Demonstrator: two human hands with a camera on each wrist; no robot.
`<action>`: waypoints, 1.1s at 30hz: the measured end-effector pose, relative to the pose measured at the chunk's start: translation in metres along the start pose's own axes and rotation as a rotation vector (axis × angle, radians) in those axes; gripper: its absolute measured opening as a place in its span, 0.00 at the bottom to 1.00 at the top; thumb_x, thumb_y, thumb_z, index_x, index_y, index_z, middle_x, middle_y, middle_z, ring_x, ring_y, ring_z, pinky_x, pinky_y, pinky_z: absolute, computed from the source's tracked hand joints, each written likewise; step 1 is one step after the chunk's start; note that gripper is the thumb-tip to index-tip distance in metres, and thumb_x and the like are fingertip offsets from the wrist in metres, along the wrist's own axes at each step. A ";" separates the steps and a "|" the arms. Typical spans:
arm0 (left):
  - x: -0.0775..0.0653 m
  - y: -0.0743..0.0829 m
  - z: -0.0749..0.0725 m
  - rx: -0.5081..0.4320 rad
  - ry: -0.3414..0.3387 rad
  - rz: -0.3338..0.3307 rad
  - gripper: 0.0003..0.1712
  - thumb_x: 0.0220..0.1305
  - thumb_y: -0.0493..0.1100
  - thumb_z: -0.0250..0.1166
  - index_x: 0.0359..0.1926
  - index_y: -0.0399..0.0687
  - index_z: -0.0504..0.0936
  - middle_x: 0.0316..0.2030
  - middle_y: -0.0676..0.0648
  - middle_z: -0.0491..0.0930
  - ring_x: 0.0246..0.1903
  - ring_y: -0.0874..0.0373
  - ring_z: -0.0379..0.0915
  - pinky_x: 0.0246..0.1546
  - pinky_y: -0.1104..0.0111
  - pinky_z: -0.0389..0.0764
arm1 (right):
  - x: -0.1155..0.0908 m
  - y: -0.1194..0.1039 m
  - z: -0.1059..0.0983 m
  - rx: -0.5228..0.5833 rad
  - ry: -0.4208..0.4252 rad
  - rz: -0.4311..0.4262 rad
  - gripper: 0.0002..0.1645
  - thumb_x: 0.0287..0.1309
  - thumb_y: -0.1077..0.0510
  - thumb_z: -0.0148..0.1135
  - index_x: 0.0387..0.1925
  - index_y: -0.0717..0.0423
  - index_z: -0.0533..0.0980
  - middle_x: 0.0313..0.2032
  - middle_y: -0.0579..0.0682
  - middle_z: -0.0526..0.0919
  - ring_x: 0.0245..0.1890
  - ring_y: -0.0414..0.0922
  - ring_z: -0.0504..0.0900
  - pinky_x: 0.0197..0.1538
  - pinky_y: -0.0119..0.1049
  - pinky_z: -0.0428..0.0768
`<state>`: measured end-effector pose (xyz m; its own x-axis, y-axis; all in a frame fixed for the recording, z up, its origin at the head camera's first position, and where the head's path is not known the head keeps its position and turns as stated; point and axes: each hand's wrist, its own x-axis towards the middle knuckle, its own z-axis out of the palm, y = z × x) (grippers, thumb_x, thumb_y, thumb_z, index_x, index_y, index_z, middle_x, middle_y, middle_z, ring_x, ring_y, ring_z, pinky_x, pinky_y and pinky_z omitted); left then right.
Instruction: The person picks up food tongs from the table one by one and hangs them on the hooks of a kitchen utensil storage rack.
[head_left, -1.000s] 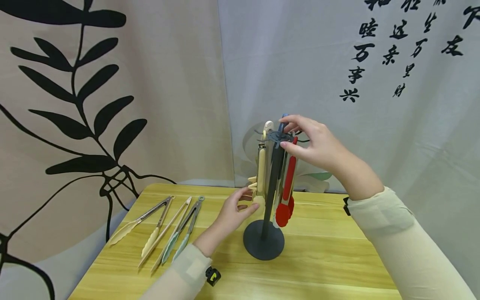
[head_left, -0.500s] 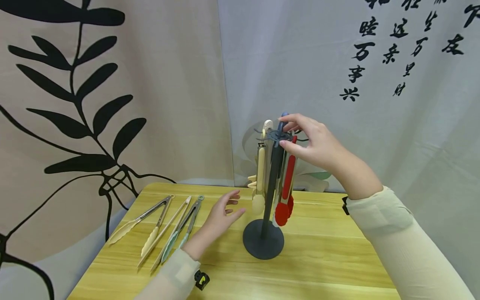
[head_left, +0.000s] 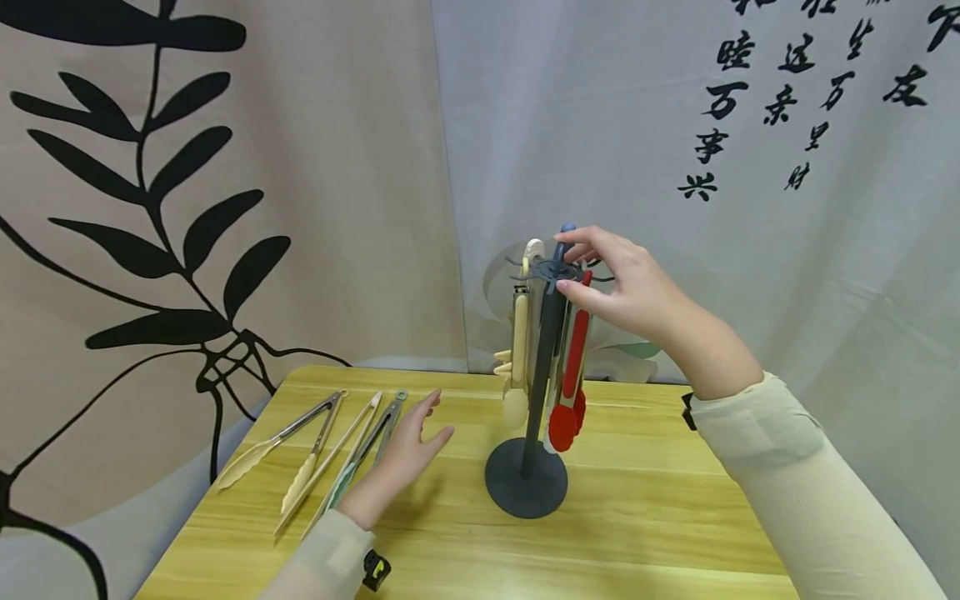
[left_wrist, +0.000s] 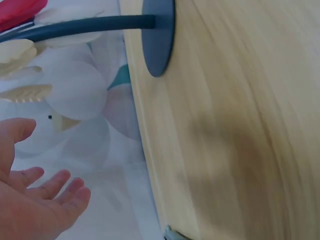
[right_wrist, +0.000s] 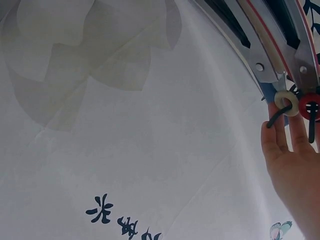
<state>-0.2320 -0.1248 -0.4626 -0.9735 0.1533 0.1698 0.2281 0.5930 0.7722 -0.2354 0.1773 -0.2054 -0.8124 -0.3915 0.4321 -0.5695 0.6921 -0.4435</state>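
My right hand (head_left: 630,279) holds the top of a dark utensil stand (head_left: 551,333), fingers by the knob and thumb lower down, near the hook ring. Cream tongs (head_left: 519,342) hang on the stand's left side and red tongs (head_left: 576,354) on its right. In the right wrist view, handle loops of hanging tongs, one a cream loop (right_wrist: 286,103), sit by the fingertips. My left hand (head_left: 405,450) is held over the table with fingers loosely extended and nothing in it. Beside it lie teal-tipped tongs (head_left: 372,439), partly hidden by the hand and wrist.
Farther left on the wooden table (head_left: 637,500) lie slim long tongs (head_left: 330,462) and cream-tipped tongs (head_left: 288,432) with metal handles. The stand's round base (head_left: 510,487) rests mid-table. Behind the table hangs a printed curtain (head_left: 360,208).
My left hand has drawn back from the cream tongs on the stand, moving left toward the teal-tipped tongs. The right hand has stayed at the stand's top.
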 end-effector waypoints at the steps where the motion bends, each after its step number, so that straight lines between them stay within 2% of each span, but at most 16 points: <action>1: -0.001 -0.002 -0.001 0.018 0.002 -0.003 0.40 0.64 0.51 0.61 0.72 0.49 0.56 0.67 0.44 0.63 0.64 0.43 0.61 0.61 0.48 0.66 | 0.000 0.000 0.000 0.000 -0.001 0.002 0.30 0.59 0.50 0.61 0.63 0.41 0.65 0.52 0.48 0.76 0.52 0.47 0.71 0.48 0.50 0.80; 9: -0.006 -0.023 -0.010 0.156 -0.015 -0.040 0.42 0.65 0.51 0.60 0.73 0.46 0.52 0.71 0.39 0.54 0.69 0.39 0.48 0.66 0.44 0.53 | -0.001 0.001 0.000 0.000 0.002 0.008 0.30 0.60 0.49 0.61 0.63 0.41 0.65 0.52 0.48 0.75 0.52 0.47 0.70 0.45 0.49 0.81; 14: -0.010 -0.036 -0.014 0.289 0.015 -0.029 0.43 0.62 0.48 0.63 0.72 0.40 0.53 0.69 0.35 0.55 0.68 0.35 0.48 0.65 0.42 0.54 | -0.001 0.001 0.000 0.000 0.004 0.007 0.30 0.59 0.49 0.61 0.63 0.41 0.65 0.52 0.48 0.75 0.51 0.47 0.70 0.45 0.48 0.81; 21: -0.015 -0.057 -0.021 0.409 0.024 -0.122 0.45 0.61 0.49 0.64 0.73 0.42 0.51 0.68 0.30 0.53 0.67 0.29 0.46 0.61 0.35 0.55 | -0.001 0.000 0.000 0.000 0.003 -0.001 0.30 0.59 0.49 0.61 0.63 0.42 0.65 0.52 0.48 0.75 0.51 0.47 0.71 0.47 0.49 0.80; 26: -0.018 -0.067 -0.024 0.451 0.020 -0.160 0.46 0.61 0.50 0.63 0.72 0.38 0.51 0.68 0.27 0.51 0.67 0.27 0.44 0.61 0.35 0.52 | -0.001 0.000 0.000 0.002 0.008 -0.009 0.30 0.59 0.50 0.61 0.63 0.42 0.66 0.51 0.48 0.76 0.51 0.47 0.71 0.46 0.48 0.80; 33: -0.020 -0.073 -0.025 0.489 0.017 -0.191 0.47 0.61 0.49 0.64 0.72 0.36 0.50 0.67 0.27 0.51 0.67 0.28 0.43 0.61 0.34 0.52 | -0.001 0.000 0.000 0.005 0.009 -0.004 0.30 0.59 0.50 0.61 0.63 0.42 0.66 0.51 0.48 0.76 0.51 0.47 0.70 0.45 0.48 0.81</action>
<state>-0.2299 -0.1912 -0.5068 -0.9978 -0.0039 0.0667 0.0243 0.9093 0.4154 -0.2341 0.1776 -0.2055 -0.8092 -0.3886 0.4406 -0.5730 0.6876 -0.4460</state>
